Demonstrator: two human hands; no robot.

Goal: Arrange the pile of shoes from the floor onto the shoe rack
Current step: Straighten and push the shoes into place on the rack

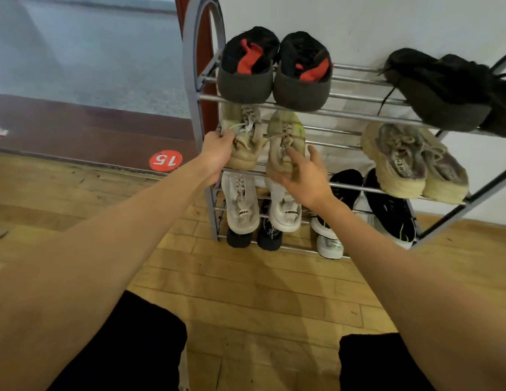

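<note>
1. One view only, from the head camera: four tiers counted on the shoe rack, standing against a white wall on a wooden floor.
2. Top tier: two black-and-red shoes at 11 o'clock, heels outward; two black shoes at 2 o'clock, side by side and overlapping.
3. Second tier: two beige sneakers at 12 o'clock, toes toward the wall; two more worn beige sneakers at 3 o'clock.
4. Third tier: two white sneakers near centre; two black sneakers toward 3 o'clock.
5. Bottom tier: two dark shoes beneath the white pair; white-soled footwear beside them, count unclear.
6. Left hand: fingers curled round the outer side of the left beige sneaker, gripping it on the second tier.
7. Right hand: fingers spread and relaxed, at the heel of the right beige sneaker; touching or just apart, cannot tell.
8. At 9 o'clock: one red round sticker marked 15.
</note>
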